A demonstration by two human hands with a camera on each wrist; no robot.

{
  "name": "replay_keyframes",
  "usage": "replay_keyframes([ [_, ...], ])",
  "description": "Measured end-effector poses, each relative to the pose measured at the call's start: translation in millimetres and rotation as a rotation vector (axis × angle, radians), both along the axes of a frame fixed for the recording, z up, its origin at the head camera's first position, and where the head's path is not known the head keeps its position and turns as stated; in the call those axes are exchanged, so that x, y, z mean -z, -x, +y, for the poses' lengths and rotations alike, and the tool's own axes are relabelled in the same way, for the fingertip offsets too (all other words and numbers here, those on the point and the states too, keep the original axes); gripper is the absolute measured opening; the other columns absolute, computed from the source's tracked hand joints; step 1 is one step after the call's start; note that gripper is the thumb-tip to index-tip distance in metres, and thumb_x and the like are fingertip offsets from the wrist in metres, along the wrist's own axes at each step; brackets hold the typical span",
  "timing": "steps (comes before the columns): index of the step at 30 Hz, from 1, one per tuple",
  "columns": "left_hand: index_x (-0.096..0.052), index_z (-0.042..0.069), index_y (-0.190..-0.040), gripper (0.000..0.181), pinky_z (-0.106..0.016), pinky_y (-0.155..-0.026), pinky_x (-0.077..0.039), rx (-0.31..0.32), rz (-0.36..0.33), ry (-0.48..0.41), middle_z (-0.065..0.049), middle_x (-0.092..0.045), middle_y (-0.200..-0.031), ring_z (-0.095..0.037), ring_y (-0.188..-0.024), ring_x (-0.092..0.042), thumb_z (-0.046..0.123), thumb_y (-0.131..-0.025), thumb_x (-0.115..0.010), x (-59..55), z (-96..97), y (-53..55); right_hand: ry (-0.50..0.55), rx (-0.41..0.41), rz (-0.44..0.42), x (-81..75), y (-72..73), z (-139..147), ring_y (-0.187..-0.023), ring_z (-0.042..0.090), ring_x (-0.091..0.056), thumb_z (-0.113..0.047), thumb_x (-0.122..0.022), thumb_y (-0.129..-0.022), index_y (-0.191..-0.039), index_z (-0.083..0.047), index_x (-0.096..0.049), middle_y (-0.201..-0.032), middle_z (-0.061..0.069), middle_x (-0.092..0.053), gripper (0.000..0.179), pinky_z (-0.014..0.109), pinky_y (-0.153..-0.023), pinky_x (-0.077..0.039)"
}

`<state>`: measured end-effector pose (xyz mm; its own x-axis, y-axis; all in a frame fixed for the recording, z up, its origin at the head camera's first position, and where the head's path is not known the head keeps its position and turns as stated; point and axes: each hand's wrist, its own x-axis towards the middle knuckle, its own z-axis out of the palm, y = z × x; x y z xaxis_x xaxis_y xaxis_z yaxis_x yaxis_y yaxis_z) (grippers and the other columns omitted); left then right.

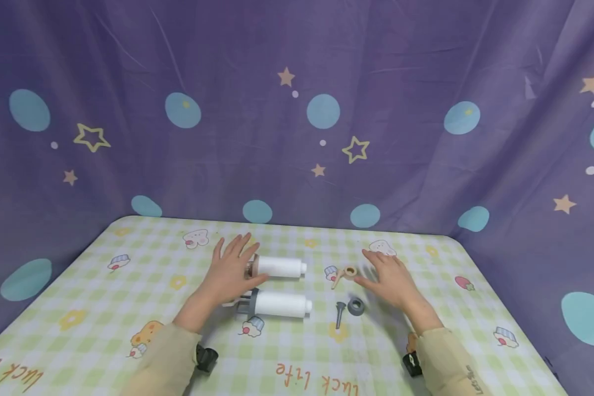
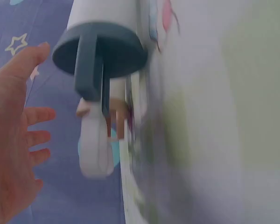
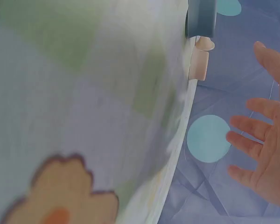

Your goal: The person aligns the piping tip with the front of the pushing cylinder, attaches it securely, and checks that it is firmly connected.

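Observation:
My left hand (image 1: 227, 278), fingers spread, hovers by the left ends of two white cylinders lying on their sides. The rear cylinder (image 1: 279, 267) has a brownish collar, partly hidden behind the hand. A dark grey collar (image 2: 102, 49) with prongs caps the front cylinder (image 1: 279, 303); a white rounded piece (image 2: 94, 140) shows below it in the left wrist view. My right hand (image 1: 391, 278), fingers extended and holding nothing, is over the table beside a beige ring (image 1: 350, 271) and a slim beige piece (image 1: 336, 280). Nearer lie a dark grey ring (image 1: 356, 306) and a grey peg-like piece (image 1: 340, 315).
A green-and-white checked cloth (image 1: 257, 363) with printed cartoons covers the table. Behind and along the sides hangs a purple curtain (image 1: 247, 154) with stars and blue ovals. Black wrist straps (image 1: 206, 358) show at both sleeves.

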<state>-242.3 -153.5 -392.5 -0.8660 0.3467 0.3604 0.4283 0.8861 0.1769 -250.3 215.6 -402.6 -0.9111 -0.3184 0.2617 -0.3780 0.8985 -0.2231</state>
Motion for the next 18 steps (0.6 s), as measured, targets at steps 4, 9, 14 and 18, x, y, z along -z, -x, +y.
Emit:
replay_keyframes([
  [4, -0.049, 0.007, -0.130, 0.066, -0.055, -0.106, -0.018, 0.012, 0.021, -0.014, -0.016, -0.034, -0.143, -0.034, -0.129, -0.033, 0.052, -0.082, -0.058, -3.3, 12.4, -0.5, 0.030, 0.001, -0.073, 0.3, 3.6, -6, -0.120, 0.038, -0.044, -0.046, -0.061, -0.082, -0.132, -0.007, -0.046, -0.129, 0.017, -0.051, 0.065, 0.053, -0.098, -0.034],
  [9, -0.054, 0.007, -0.125, 0.056, -0.051, -0.099, -0.032, 0.001, 0.025, -0.026, -0.016, -0.043, -0.136, -0.032, -0.123, -0.042, 0.045, -0.084, -0.059, -4.5, 30.4, 0.0, 0.074, 0.000, -0.164, 2.3, 9.1, -17, -0.119, 0.034, -0.047, -0.045, -0.062, -0.081, -0.131, -0.006, -0.048, -0.130, 0.014, -0.051, 0.064, 0.050, -0.096, -0.038],
  [14, -0.057, 0.009, -0.120, 0.048, -0.048, -0.095, -0.037, 0.015, 0.011, -0.029, -0.012, -0.050, -0.129, -0.029, -0.117, -0.048, 0.042, -0.085, -0.058, -5.3, 50.4, 1.5, 0.085, -0.011, -0.221, 1.9, 13.1, -26, -0.118, 0.034, -0.047, -0.043, -0.063, -0.081, -0.131, -0.005, -0.047, -0.130, 0.015, -0.051, 0.065, 0.049, -0.096, -0.038],
  [18, -0.060, 0.010, -0.116, 0.044, -0.046, -0.092, -0.040, 0.040, 0.010, -0.025, -0.009, -0.054, -0.123, -0.027, -0.110, -0.052, 0.041, -0.085, -0.059, -5.7, 65.6, 1.7, 0.089, -0.017, -0.243, 2.4, 15.6, -29, -0.116, 0.034, -0.049, -0.037, -0.065, -0.082, -0.131, -0.004, -0.046, -0.128, 0.016, -0.051, 0.062, 0.048, -0.096, -0.039],
])
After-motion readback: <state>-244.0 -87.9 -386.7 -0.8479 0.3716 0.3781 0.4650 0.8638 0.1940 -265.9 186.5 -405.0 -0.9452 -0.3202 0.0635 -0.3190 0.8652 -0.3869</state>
